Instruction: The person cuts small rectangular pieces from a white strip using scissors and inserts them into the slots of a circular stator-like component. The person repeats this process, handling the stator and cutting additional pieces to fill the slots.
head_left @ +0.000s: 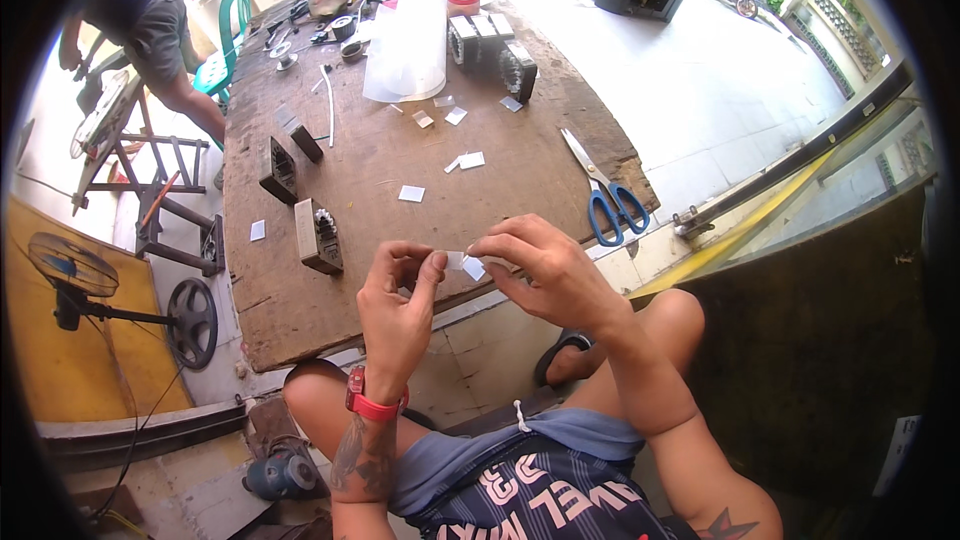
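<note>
My left hand (400, 290), with a red watch on its wrist, pinches a small translucent sheet piece (454, 260) between thumb and fingertips. My right hand (540, 265) reaches in from the other side, its fingers bent around a small white square piece (474, 268). The two pieces meet or overlap between my hands, just above the table's near edge; whether they are joined I cannot tell. Blue-handled scissors (605, 195) lie to the right, blades pointing away. More white cut pieces (411, 194) are scattered on the wooden table (375, 170).
Dark blocks with a toothed inner face (318, 237) stand at the left; similar ones (518, 70) stand farther back. A translucent rolled sheet (415, 45) lies beyond, near tape and tools. A person (150, 20) is at far left by a green chair (228, 40). A fan (70, 265) stands left.
</note>
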{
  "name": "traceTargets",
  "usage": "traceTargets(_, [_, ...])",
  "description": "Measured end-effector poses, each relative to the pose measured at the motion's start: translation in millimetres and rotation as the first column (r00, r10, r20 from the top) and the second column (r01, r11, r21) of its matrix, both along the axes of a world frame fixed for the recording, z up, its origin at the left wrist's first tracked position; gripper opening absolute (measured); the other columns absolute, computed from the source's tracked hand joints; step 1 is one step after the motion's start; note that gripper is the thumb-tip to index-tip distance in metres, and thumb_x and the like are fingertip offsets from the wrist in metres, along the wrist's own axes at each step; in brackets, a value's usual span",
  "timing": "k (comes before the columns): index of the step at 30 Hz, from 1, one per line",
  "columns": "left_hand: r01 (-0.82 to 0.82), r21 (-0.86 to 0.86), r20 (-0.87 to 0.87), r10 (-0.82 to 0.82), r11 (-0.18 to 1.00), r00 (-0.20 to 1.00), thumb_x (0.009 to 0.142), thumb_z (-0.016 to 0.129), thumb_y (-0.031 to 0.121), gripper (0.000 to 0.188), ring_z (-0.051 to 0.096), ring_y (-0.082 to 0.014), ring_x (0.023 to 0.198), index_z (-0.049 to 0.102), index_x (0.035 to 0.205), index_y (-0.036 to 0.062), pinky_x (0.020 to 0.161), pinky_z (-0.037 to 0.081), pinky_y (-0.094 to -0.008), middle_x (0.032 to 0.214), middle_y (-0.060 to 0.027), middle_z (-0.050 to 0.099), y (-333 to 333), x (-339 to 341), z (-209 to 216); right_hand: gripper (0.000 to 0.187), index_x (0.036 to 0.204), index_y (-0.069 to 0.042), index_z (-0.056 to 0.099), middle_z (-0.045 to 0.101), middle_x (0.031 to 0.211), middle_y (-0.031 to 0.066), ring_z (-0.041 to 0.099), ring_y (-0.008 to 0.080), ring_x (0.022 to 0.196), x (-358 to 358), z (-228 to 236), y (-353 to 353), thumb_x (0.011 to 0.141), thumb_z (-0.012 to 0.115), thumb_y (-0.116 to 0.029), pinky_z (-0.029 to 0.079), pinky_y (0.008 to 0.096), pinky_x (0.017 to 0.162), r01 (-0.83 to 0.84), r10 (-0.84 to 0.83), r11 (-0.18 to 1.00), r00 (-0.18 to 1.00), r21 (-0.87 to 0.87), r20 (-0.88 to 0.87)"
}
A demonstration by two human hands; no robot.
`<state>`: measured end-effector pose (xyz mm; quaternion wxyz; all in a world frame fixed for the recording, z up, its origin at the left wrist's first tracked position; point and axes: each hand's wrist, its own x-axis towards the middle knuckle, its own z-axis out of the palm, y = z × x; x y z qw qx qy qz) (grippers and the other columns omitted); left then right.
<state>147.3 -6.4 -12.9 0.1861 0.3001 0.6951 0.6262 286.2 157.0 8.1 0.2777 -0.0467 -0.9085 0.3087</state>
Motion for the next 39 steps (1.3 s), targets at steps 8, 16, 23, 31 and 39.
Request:
traceTargets(8, [0.123,0.026,0.288,-0.126,0.992,0.949,0.104,0.072,0.024,0.027,0.071,-0.0147,0.094,0.066,0.115,0.0002,0.08,0.053,-0.028,0.101,-0.0118,0.076,-9.8,-9.9,7.8,0.023,0.115,-0.011,0.068,0.071,0.105,0.008,0.071,0.0281,0.095,-20.8,-16.7,-7.9,0.093,0.077,-0.013,0.059,0.0402,0.081,-0.049,0.065,0.994,0.986,0.1,-0.154])
traceTargets(16, [-0.527,0.069,-0.327,0.518,0.847,0.79,0.11,0.057,0.047,0.049,0.053,-0.0173,0.113,0.062,0.125,-0.0001,0.099,0.041,-0.0329,0.12,-0.009,0.06,-28.9,-76.7,-12.3,0.021,0.122,-0.002,0.066,0.07,0.102,0.0013,0.065,0.0077,0.094,-28.2,-20.0,-22.0,0.105,0.07,-0.013,0.055,0.0243,0.084,-0.04,-0.06,0.634,0.993,-0.772,-0.101])
traceTargets(23, [-0.221,0.465,0.528,-0.068,0.858,0.846,0.114,0.045,0.044,0.041,0.06,-0.0255,0.119,0.063,0.113,0.0067,0.114,0.04,-0.041,0.12,-0.0086,0.066,-27.1,-71.8,-19.7,0.025,0.119,-0.004,0.071,0.071,0.099,0.0092,0.069,0.017,0.089,-31.1,-3.9,-35.7,0.095,0.077,-0.007,0.056,0.0307,0.08,-0.018,-0.061,0.902,0.984,-0.432,-0.167])
traceTargets(31, [-0.057,0.687,0.564,-0.482,0.725,0.67,0.115,0.037,0.042,0.046,0.05,-0.0259,0.14,0.061,0.109,0.0032,0.119,0.039,-0.0463,0.141,-0.0166,0.06,-22.5,-5.8,5.2,0.026,0.106,-0.004,0.068,0.068,0.099,0.0104,0.066,0.0297,0.091,-34.9,4.6,-25.3,0.083,0.081,-0.006,0.056,0.0394,0.079,0.097,-0.069,0.993,0.944,0.07,-0.323])
traceTargets(39, [-0.031,0.722,0.425,-0.407,0.692,0.809,0.114,0.041,0.038,0.047,0.053,-0.0191,0.126,0.055,0.139,0.0001,0.117,0.035,-0.0391,0.126,-0.0082,0.062,-15.1,15.7,-7.2,0.027,0.106,-0.005,0.068,0.068,0.099,0.0098,0.067,0.0286,0.09,-32.9,-1.0,-29.0,0.083,0.082,-0.006,0.056,0.0396,0.078,0.092,-0.077,0.995,0.954,0.037,-0.289])
